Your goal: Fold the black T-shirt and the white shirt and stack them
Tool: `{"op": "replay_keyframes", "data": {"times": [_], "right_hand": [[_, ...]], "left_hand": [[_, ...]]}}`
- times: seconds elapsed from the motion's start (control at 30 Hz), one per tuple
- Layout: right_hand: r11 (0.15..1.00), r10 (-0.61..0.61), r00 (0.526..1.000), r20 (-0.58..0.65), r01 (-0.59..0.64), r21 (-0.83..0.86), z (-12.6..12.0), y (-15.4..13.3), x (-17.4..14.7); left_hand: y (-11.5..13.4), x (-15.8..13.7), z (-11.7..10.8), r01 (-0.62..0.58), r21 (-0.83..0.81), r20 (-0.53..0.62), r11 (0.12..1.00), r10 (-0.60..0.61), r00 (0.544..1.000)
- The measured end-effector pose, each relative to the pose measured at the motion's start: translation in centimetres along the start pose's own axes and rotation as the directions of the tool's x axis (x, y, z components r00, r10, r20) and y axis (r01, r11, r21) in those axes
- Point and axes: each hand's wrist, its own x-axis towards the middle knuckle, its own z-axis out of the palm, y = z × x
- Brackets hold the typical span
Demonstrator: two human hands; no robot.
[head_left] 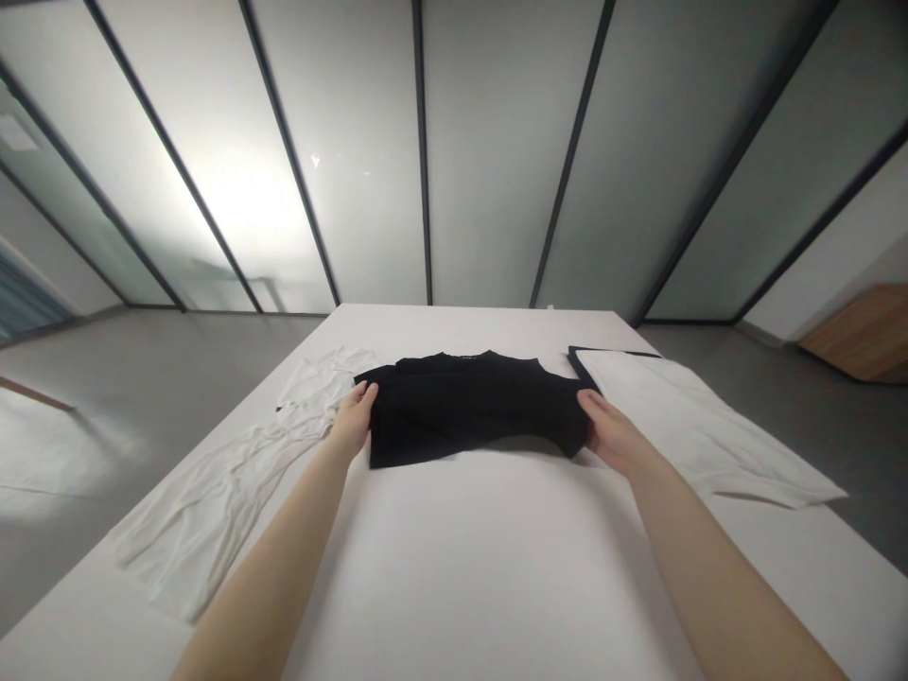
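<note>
A black shirt [472,407] stretches between my two hands over the middle of the white table [475,567]. Its neckline points to the far end, and its near edge is lifted a little off the tabletop. My left hand [355,416] is closed on the shirt's left side, with the thumb on top. On the opposite side my right hand [606,427] pinches the right edge; its fingertips are partly hidden by the cloth.
Along the table's left side lies a crumpled white garment [219,501]. On the right a white garment [688,416] is spread flat, with a dark garment [583,367] showing beneath its far edge. Frosted glass panels [497,170] stand behind the table.
</note>
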Motion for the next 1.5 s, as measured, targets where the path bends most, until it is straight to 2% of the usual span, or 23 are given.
{"op": "replay_keyframes", "data": {"times": [0.07,0.13,0.2,0.3,0.4,0.47,0.53,0.57,0.63,0.7,0.77,0.8,0.87,0.93,1.07,1.13,1.2,1.27,1.3,1.4,1.43,1.47,1.5], "right_hand": [[0.986,0.140,0.985,0.105,-0.128,-0.111,-0.5,0.5,-0.1],[0.956,0.246,0.945,0.215,-0.201,-0.213,-1.0,0.8,-0.3],[0.945,0.268,0.928,0.260,-0.201,-0.258,-1.1,0.9,-0.5],[0.954,0.221,0.953,0.205,-0.168,-0.246,-0.4,0.5,-0.6],[0.990,0.121,0.991,0.065,-0.116,-0.075,0.4,0.0,-0.5],[0.998,0.065,0.997,-0.030,-0.066,-0.021,0.6,-0.2,-0.5],[0.973,0.088,0.995,-0.048,-0.096,-0.211,0.4,-0.2,-0.5],[0.919,0.140,0.990,-0.010,-0.134,-0.371,0.2,-0.2,-0.6],[0.746,0.286,0.953,0.101,-0.156,-0.647,0.2,0.0,-0.8],[0.656,0.363,0.908,0.209,-0.090,-0.749,0.5,0.3,-1.1],[0.706,0.295,0.917,0.267,-0.022,-0.707,1.0,0.6,-1.1],[0.761,0.218,0.940,0.263,0.005,-0.649,1.2,0.7,-1.0],[0.872,0.041,0.984,0.173,0.049,-0.486,1.4,0.8,-0.4],[0.943,-0.100,0.995,0.020,0.101,-0.316,1.4,0.9,0.3],[0.961,-0.269,0.953,-0.143,0.256,-0.101,1.4,0.9,1.5],[0.973,-0.231,0.959,-0.167,0.224,-0.056,1.6,0.9,1.4],[0.996,-0.077,0.987,-0.138,0.068,-0.065,1.6,1.0,0.8],[0.986,0.102,0.995,0.019,-0.098,-0.137,1.3,0.9,-0.2],[0.970,0.177,0.974,0.143,-0.147,-0.196,1.1,0.7,-0.7],[0.913,0.333,0.825,0.457,-0.161,-0.375,0.3,0.0,-2.0],[0.910,0.335,0.806,0.487,-0.143,-0.390,0.3,-0.3,-2.2],[0.923,0.298,0.827,0.477,-0.122,-0.364,0.3,-0.6,-2.3],[0.951,0.223,0.874,0.432,-0.097,-0.294,0.5,-0.8,-2.2]], "left_hand": [[-0.1,-0.1,0.2,0.033,0.125,-0.002,0.992,-0.033,0.999],[0.0,-0.4,-0.3,0.081,0.333,0.121,0.939,-0.128,0.984],[0.3,-0.7,-1.2,0.059,0.478,0.229,0.876,-0.189,0.955],[0.9,-0.8,-2.8,0.067,0.549,0.286,0.833,-0.263,0.921],[1.0,-0.5,-3.7,0.187,0.548,0.275,0.815,-0.386,0.880],[0.8,-0.2,-3.7,0.214,0.485,0.198,0.848,-0.345,0.917],[0.6,0.0,-3.5,0.203,0.405,0.092,0.891,-0.260,0.961],[0.5,0.1,-3.5,0.209,0.388,0.063,0.897,-0.253,0.966],[0.3,0.2,-3.9,0.268,0.420,0.086,0.867,-0.332,0.939],[0.1,0.1,-4.6,0.321,0.492,0.155,0.809,-0.444,0.883],[0.1,0.1,-5.2,0.324,0.516,0.200,0.793,-0.480,0.854],[0.2,0.1,-5.3,0.316,0.504,0.205,0.804,-0.467,0.860],[0.6,0.1,-5.0,0.302,0.434,0.173,0.849,-0.407,0.897],[1.1,0.2,-4.1,0.306,0.300,0.100,0.904,-0.348,0.932],[1.6,0.4,-1.8,0.316,-0.033,0.066,0.948,-0.314,0.947],[1.5,0.3,-1.2,0.345,-0.108,0.095,0.932,-0.336,0.937],[1.2,0.0,-1.2,0.398,-0.079,0.147,0.914,-0.385,0.911],[1.0,-0.7,-1.8,0.445,0.048,0.274,0.895,-0.440,0.855],[1.0,-1.0,-2.4,0.454,0.132,0.359,0.881,-0.469,0.807],[1.6,-1.7,-4.3,0.412,0.383,0.521,0.827,-0.561,0.643],[1.9,-1.8,-4.8,0.383,0.441,0.526,0.811,-0.580,0.622],[2.3,-1.8,-5.2,0.352,0.474,0.516,0.807,-0.579,0.631],[2.7,-1.7,-5.4,0.319,0.473,0.501,0.821,-0.549,0.669]]}}
